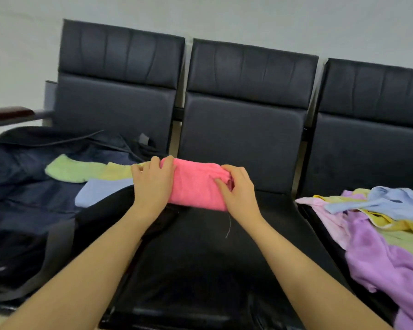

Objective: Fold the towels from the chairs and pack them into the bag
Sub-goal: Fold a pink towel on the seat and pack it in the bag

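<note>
Left hand [153,184] and right hand [236,189] grip pink towel [196,186] ends.

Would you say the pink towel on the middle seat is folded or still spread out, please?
Folded: the pink towel forms a compact thick bundle, with the left hand and right hand curled round its two ends.

pink towel [196,186]; green [69,170], yellow [117,171], blue [98,191] towels on navy bag [22,186]; purple, pale pink, yellow, blue pile [379,234]; black chairs [243,115].
</note>
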`<state>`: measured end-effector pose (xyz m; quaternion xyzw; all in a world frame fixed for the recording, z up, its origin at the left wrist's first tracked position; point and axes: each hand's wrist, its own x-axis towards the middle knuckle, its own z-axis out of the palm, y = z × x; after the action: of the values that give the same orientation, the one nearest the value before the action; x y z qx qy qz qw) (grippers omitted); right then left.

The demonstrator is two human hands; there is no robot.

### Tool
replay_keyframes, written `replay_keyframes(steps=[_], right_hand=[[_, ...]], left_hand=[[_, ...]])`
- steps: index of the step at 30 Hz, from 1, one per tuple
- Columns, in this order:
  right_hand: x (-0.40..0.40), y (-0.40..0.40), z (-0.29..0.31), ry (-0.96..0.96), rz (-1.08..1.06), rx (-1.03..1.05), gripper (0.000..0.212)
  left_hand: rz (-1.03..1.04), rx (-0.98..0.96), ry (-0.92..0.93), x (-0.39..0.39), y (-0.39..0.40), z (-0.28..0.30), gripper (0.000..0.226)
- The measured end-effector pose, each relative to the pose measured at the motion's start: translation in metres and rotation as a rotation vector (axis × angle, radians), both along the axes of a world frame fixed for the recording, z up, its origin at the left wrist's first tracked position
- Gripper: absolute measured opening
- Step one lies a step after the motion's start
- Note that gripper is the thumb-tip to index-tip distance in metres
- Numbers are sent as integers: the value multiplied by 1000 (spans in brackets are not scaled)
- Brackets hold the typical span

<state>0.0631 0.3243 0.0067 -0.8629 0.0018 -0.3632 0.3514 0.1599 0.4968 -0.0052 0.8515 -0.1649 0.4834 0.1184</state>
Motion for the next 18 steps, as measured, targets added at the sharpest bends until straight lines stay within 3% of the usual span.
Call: replay_keyframes(steps=[6,13,18], right_hand=[[73,68,15,48,73,-68,25],[180,150,18,134,182,-153,19],[258,211,-2,253,287,-176,17]], left_hand=[[109,94,0,60,76,2,19],[134,68,-7,145,170,-10,13],[182,188,133,208,244,-31,32]])
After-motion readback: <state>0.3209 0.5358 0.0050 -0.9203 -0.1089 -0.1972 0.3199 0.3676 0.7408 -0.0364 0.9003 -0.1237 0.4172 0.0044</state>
